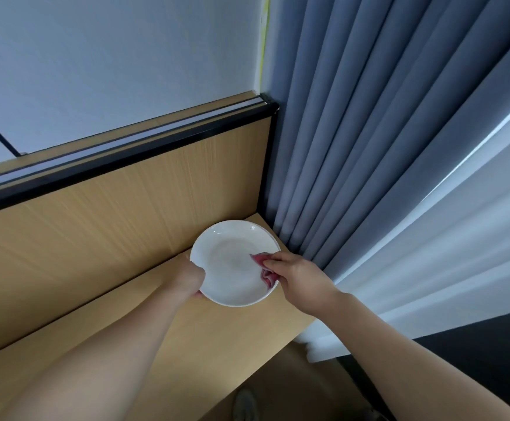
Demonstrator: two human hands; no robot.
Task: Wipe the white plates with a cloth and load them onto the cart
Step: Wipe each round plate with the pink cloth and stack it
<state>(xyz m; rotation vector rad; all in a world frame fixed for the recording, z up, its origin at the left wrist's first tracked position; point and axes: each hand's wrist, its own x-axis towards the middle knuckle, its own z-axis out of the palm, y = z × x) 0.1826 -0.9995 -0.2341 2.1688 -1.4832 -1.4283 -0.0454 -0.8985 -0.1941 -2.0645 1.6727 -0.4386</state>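
A white plate [229,262] is held tilted above the far right corner of a wooden desk [144,338]. My left hand [189,276] grips its left rim, thumb over the edge. My right hand [296,279] pinches a small pink cloth [264,270] and presses it against the plate's right inner side. Most of the cloth is hidden under my fingers. No cart is in view.
A wooden partition [110,220] with a black top edge rises behind the desk. Grey-blue curtains [354,147] and a white sheer curtain [448,253] hang at the right. A shoe [244,405] shows on the floor below the desk edge.
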